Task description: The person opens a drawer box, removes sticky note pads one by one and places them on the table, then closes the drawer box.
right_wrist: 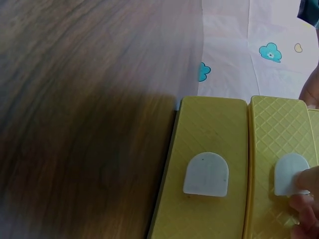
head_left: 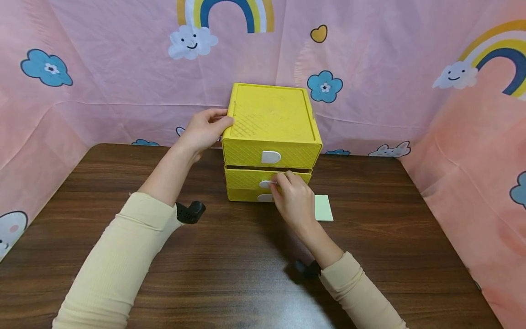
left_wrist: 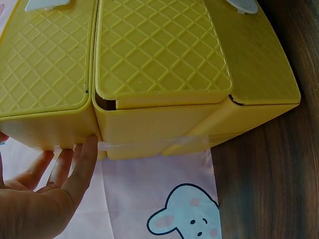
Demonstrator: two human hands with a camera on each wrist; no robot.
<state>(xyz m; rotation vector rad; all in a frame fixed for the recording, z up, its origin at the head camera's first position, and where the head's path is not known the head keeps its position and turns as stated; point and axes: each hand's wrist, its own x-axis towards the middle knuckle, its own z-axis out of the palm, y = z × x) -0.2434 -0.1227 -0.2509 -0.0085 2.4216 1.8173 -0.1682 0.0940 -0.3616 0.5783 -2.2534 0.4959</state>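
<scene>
A yellow three-drawer plastic cabinet [head_left: 271,114] stands at the back of the table, its drawer fronts patterned with a diamond grid and fitted with white tabs. The middle drawer [left_wrist: 164,50] juts out slightly, with a dark gap above it. My right hand [head_left: 293,198] pinches that drawer's white tab [right_wrist: 286,174] between thumb and fingers. With its thumb on the top edge and straight fingers along the side, my left hand [head_left: 207,130] rests against the cabinet's upper left. The bottom drawer's tab [right_wrist: 207,174] is free of any hand.
Beside the cabinet's right side lies a pale green paper square [head_left: 323,208] on the dark wooden table [head_left: 213,274]. Pink printed cloth [head_left: 123,73] hangs close behind the cabinet and along both sides. A black wrist camera [head_left: 191,212] sticks out from the left cuff.
</scene>
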